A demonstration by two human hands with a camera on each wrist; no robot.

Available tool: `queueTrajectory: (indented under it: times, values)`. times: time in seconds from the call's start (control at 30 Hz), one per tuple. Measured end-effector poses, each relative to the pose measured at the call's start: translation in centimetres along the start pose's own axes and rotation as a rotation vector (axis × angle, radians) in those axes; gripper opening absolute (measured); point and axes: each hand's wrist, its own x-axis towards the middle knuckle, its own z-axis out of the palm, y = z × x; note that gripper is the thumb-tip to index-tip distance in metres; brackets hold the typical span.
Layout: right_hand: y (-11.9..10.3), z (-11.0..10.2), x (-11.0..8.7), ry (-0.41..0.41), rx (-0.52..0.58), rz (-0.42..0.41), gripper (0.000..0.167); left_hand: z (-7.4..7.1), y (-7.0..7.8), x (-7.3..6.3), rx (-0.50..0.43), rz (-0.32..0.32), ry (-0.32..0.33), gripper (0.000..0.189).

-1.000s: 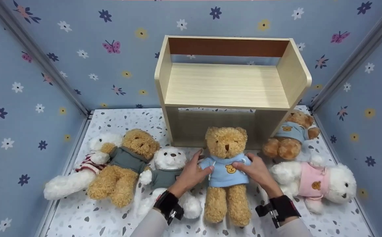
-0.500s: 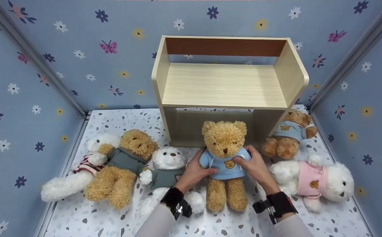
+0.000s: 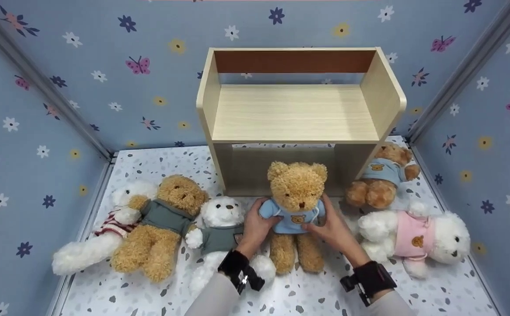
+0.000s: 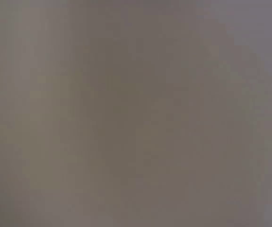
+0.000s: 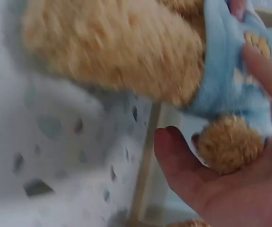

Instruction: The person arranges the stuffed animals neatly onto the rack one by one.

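A golden teddy bear (image 3: 296, 188) in a light blue hoodie is held upright between both hands, in front of the shelf's lower compartment. My left hand (image 3: 257, 226) grips the bear's side, its thumb on the front of the hoodie. From the other side my right hand (image 3: 332, 226) holds the body, thumb across the chest near the bear-face patch. In the right wrist view, the right hand (image 5: 249, 184) has the bear's furry paw (image 5: 230, 144) against its palm, and the bear's leg (image 5: 117, 47) reaches across the top. The left wrist view is only a blur.
The two-level wooden shelf (image 3: 294, 114) stands against the flowered back wall. Left of the hands lie a white bear in a green shirt (image 3: 222, 237), a brown bear (image 3: 163, 228) and a white plush in stripes (image 3: 114, 224). A pink-shirted white plush (image 3: 417, 239) and a blue-shirted brown bear (image 3: 382, 175) are right.
Both hands have brought the golden bear up and slightly back toward the shelf, its head tipping forward. The view has shifted a little; the other plush toys keep their places.
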Motion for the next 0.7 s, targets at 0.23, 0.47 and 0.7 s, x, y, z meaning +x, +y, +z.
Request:
queueTrajectory:
  times: [0.23, 0.47, 0.7]
  values:
    - [0.4, 1.5, -0.1, 0.115, 0.06, 0.101, 0.097, 0.5, 0.3, 0.5, 0.004, -0.005, 0.08, 0.049]
    - [0.6, 2.0, 1.2, 0.052, 0.245, 0.075, 0.068, 1.3, 0.3, 1.0, 0.019, -0.026, 0.074, 0.052]
    - [0.2, 2.4, 1.6, 0.032, 0.431, 0.29, 0.03, 2.0, 0.9, 1.5, -0.044, -0.042, 0.022, 0.057]
